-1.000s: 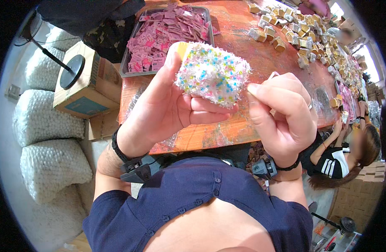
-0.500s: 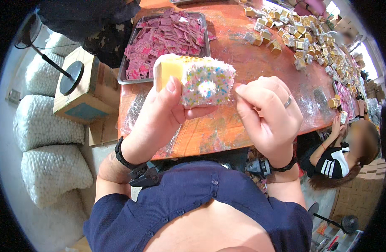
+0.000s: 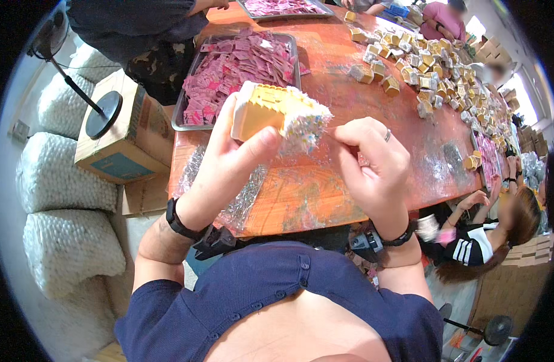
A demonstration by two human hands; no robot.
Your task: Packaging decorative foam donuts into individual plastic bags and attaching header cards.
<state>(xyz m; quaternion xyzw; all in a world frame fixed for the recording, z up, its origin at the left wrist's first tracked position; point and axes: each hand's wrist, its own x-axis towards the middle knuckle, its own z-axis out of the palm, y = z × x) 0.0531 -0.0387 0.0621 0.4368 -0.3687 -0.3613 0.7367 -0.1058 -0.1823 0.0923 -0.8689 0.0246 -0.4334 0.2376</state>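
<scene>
**benchwatcher:** Long orange-brown table [image 3: 349,78] here, pretty crowded. Metal tray [image 3: 189,96] of pink packets [image 3: 241,60] on the near left, loads of small yellow boxes [image 3: 434,66] spread toward the far right. Cardboard box [image 3: 126,139] and white sacks [image 3: 60,181] sit off to the left.

**tinkerer:** And the hands?

**benchwatcher:** Left hand [image 3: 232,157] is clamped on a yellow block [image 3: 271,111] with a sprinkle-speckled white end, thumb across its front, held up above the table edge. Right hand [image 3: 373,163] is just beside it, fingers curled and pinched together at the speckled end; can't tell if it's gripping anything.
</scene>
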